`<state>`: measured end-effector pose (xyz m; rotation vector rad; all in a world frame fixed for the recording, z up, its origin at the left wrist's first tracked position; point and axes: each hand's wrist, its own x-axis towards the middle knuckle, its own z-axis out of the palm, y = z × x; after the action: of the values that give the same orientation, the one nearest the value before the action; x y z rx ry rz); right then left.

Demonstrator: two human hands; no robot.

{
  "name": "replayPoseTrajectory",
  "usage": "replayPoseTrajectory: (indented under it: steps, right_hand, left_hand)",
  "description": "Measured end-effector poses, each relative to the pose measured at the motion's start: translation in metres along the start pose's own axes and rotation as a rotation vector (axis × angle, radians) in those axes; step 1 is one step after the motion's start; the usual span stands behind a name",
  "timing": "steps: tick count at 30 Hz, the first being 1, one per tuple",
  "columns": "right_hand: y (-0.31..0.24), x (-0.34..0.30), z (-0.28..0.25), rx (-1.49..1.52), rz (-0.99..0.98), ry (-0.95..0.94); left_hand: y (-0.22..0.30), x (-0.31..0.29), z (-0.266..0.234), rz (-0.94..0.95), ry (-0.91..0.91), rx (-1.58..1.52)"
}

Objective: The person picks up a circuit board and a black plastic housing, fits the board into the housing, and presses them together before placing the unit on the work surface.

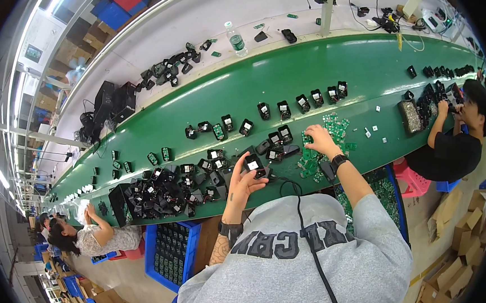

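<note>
Grey sweatshirt fabric point(302, 268) and a black cable point(310, 240) lay nearest the lens. Left hand point(243, 182) had its grip clenched on a small black plastic housing with a white label point(254, 164), held raised over the green tabletop point(294, 70). Right hand point(321, 140) reached beyond that grip, fingers spread on a heap of small green circuit boards point(325, 149); whether one was pinched could not be told. Judgement: single out one board and keep the housing steady, open side up.
</note>
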<state>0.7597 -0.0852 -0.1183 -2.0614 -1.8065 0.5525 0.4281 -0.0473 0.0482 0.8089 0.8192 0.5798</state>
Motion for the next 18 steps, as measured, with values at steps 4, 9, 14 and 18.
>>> replayPoseTrajectory:
  steps: [4, 9, 14, 18]
  right_hand:
    - [-0.036, 0.003, -0.015, 0.551, 0.085, 0.223]
    - [-0.15, -0.035, -0.064, 1.725, -0.047, -0.043]
    - [-0.172, -0.047, -0.052, 1.994, -0.073, -0.18]
    - [-0.167, -0.048, -0.048, 2.023, -0.122, -0.19]
  left_hand:
    - [0.023, -0.006, 0.013, 0.057, -0.027, 0.053]
    - [0.046, -0.014, 0.025, 0.178, -0.027, 0.163]
    - [0.052, -0.012, 0.049, 0.226, -0.103, 0.241]
    - [0.051, -0.008, 0.053, 0.215, -0.112, 0.258]
